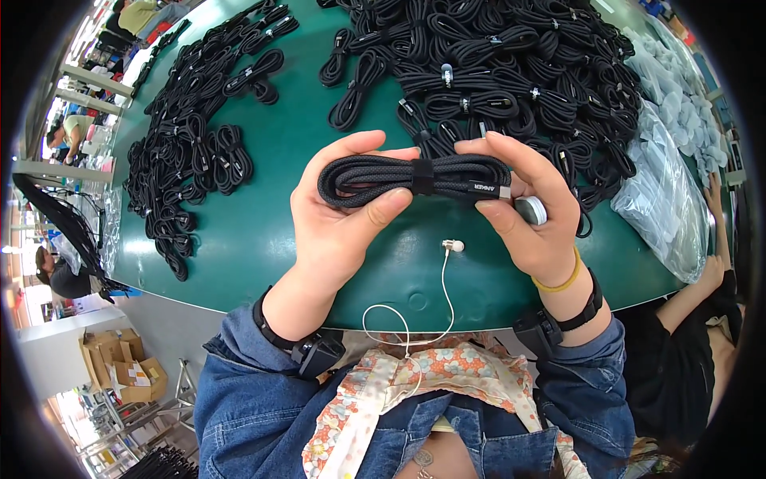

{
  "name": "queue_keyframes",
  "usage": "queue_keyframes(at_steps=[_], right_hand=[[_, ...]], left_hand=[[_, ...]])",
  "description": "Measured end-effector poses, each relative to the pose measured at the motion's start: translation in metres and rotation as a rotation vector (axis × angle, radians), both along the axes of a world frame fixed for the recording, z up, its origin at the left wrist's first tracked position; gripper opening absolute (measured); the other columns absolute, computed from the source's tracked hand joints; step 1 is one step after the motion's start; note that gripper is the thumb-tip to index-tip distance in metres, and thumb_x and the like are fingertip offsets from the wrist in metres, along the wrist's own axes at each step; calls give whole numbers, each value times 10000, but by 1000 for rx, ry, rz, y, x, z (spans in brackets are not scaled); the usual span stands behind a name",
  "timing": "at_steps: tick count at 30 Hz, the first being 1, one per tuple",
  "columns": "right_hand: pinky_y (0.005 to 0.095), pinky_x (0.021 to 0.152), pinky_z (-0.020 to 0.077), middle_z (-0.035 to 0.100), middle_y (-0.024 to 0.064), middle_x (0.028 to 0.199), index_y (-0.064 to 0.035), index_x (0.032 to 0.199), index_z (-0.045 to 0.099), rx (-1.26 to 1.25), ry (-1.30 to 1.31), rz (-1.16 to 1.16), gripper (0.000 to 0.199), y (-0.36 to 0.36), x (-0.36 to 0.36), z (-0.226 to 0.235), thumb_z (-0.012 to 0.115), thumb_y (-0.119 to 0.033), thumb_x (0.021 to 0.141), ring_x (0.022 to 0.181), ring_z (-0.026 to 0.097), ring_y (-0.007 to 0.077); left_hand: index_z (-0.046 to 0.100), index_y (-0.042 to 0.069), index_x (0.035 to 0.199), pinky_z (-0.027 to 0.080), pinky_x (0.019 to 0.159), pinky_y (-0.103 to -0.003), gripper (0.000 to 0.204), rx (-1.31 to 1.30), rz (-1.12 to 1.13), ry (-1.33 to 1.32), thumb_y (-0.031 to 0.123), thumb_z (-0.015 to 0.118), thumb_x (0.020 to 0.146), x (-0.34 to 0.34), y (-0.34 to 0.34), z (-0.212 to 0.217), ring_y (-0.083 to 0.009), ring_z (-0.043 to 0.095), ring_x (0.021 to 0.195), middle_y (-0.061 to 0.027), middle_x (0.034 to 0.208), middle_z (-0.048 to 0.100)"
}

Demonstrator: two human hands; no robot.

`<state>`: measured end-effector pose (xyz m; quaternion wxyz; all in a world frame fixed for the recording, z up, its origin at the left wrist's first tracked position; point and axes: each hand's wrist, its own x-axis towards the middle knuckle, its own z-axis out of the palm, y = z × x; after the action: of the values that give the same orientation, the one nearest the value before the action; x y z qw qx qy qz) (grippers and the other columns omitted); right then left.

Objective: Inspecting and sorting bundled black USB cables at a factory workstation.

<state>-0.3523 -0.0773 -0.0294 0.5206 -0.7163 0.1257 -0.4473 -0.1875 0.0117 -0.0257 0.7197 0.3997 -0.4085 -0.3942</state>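
A coiled black braided cable (367, 177) is held level in front of me, bound at its middle by a black strap (423, 176). My left hand (325, 227) grips its left end, thumb below and fingers behind. At the right end, by the metal connector (504, 192), my right hand (550, 219) closes round the bundle with thumb and fingers. A small round grey-and-white thing (531, 210) is tucked against the right palm; its kind is unclear. Below the cable, a white earphone (453, 246) lies on the green table (263, 247), its thin cord running to my apron.
A large pile of similar bundled cables (495, 64) fills the table's far side. Another heap of cables (191, 152) lies at left. Clear plastic bags (662, 199) are at right, beside another person's arm (690, 295). Cardboard boxes (128, 367) stand off the table at lower left.
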Motion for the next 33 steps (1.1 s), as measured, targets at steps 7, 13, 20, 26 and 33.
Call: queue_keyframes(at_steps=[7,13,20,26,33], right_hand=[[145,525,353,563,75,834,36,1003,496,165,82,-16,282,2,-5,11,574,-59,750,600,453,42],[125,502,299,514,-27,662,23,931,542,320,54,3,189,1,-5,13,566,-71,769,566,393,-6],[141,391,183,407,-72,544,15,895,528,485,80,2,176,3,-1,13,494,-132,803,436,287,-18],[139,374,218,442,-51,569,7,907,525,563,112,13,178,3,-1,14,493,-137,808,422,309,-10],[136,352,246,549,48,676,3,996,489,707,5,73,252,2,3,15,423,-191,848,397,341,12]], left_hand=[[424,-33,1086,469,721,-231,460,55,-59,12,-65,618,671,0,2,-1,-141,566,798,-125,905,575],[446,-24,1079,478,666,-198,446,107,-64,20,-52,626,673,-3,3,-2,-104,559,755,-80,844,578],[457,-13,1061,480,645,-198,427,142,-74,-6,-46,630,672,-2,3,-2,-107,566,726,-80,839,581],[454,-8,1060,477,649,-201,428,124,-51,-27,-56,624,670,-3,3,-3,-110,564,752,-86,860,577],[365,6,1060,469,681,-253,503,-52,65,-199,-56,635,640,-3,-6,-9,-169,566,779,-155,915,549]])
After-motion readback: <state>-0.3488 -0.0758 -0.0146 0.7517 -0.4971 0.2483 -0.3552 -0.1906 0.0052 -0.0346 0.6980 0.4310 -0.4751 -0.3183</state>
